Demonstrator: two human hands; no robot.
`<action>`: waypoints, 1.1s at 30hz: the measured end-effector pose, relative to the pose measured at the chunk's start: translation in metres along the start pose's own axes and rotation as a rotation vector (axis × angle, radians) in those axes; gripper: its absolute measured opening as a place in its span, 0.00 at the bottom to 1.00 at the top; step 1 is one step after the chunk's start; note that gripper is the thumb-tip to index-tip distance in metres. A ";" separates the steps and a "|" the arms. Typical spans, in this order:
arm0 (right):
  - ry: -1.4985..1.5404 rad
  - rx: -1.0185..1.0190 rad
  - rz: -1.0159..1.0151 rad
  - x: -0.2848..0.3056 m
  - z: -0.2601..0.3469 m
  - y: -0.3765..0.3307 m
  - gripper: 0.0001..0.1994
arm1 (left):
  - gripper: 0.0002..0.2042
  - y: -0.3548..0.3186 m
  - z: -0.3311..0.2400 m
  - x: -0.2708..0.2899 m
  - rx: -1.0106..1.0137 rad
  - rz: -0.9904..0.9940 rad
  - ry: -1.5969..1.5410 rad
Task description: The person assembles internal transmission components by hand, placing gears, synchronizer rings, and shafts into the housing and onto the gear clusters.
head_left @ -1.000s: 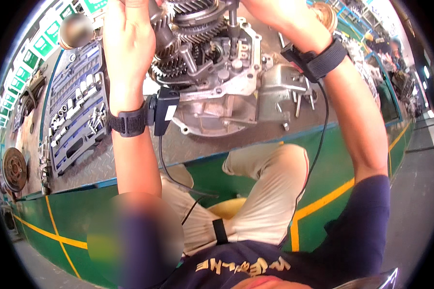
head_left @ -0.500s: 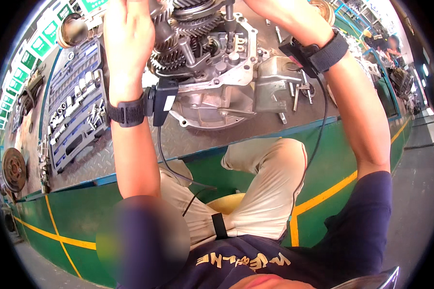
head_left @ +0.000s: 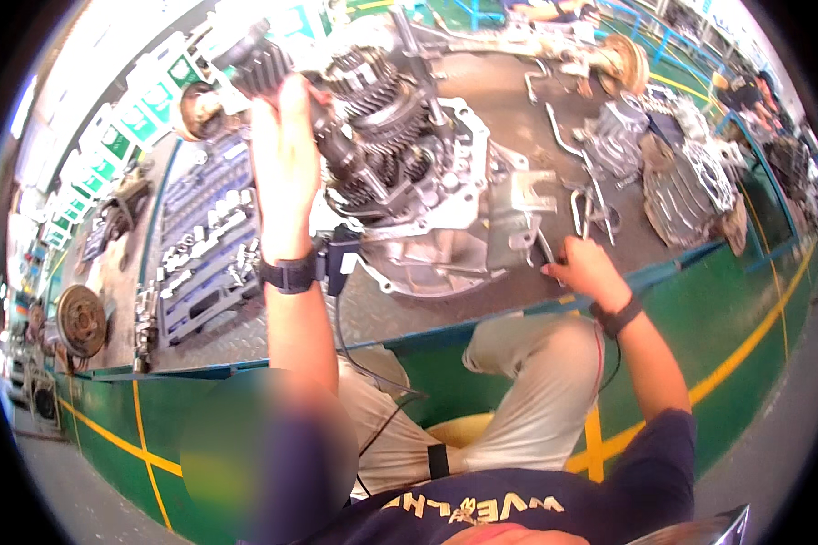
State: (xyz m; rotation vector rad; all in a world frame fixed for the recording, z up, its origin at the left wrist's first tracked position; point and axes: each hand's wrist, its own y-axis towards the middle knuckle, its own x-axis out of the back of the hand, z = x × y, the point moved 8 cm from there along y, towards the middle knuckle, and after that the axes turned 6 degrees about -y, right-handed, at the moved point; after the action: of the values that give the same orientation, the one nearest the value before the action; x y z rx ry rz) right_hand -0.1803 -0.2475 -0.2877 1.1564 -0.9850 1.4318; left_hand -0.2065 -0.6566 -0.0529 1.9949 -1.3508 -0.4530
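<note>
Right hand (head_left: 583, 266) dropped from gearbox (head_left: 400, 173).

Green-and-white rectangular signs (head_left: 127, 136) line the bench's far-left edge.

My right hand (head_left: 583, 268) is off the top of the open grey metal gearbox with its stacked gears (head_left: 400, 173); a second ago it was up among the gear shafts, now it sits low at the bench's near edge (head_left: 482, 322), closed on a small dark tool I can't make out. My left hand (head_left: 282, 154) now lies against the gear cluster's left side, reaching toward a dark ribbed part (head_left: 254, 59).
</note>
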 end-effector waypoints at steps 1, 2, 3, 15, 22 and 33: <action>0.147 -0.059 0.000 -0.013 -0.008 0.004 0.23 | 0.22 -0.002 0.001 -0.003 0.060 0.007 -0.116; 0.105 0.046 -0.063 -0.014 0.000 0.009 0.21 | 0.21 -0.005 0.004 0.003 0.074 0.010 -0.047; 0.062 0.149 -0.130 -0.014 0.008 0.012 0.18 | 0.22 -0.006 0.003 0.009 0.087 0.015 0.021; 1.452 -0.174 0.066 0.073 0.043 -0.028 0.10 | 0.12 0.019 -0.157 -0.019 -0.447 0.343 0.642; 2.537 0.026 0.426 0.099 0.222 -0.076 0.21 | 0.22 0.078 -0.104 -0.082 -0.474 1.032 0.896; 2.905 0.109 0.455 0.088 0.334 -0.023 0.28 | 0.26 0.091 -0.093 -0.087 -0.335 1.173 0.750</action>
State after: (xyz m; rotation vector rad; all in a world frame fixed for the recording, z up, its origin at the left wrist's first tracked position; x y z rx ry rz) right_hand -0.1084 -0.5481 -0.1322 -1.5062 1.0446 1.6169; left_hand -0.2455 -0.5667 0.0694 0.6983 -1.5022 0.5335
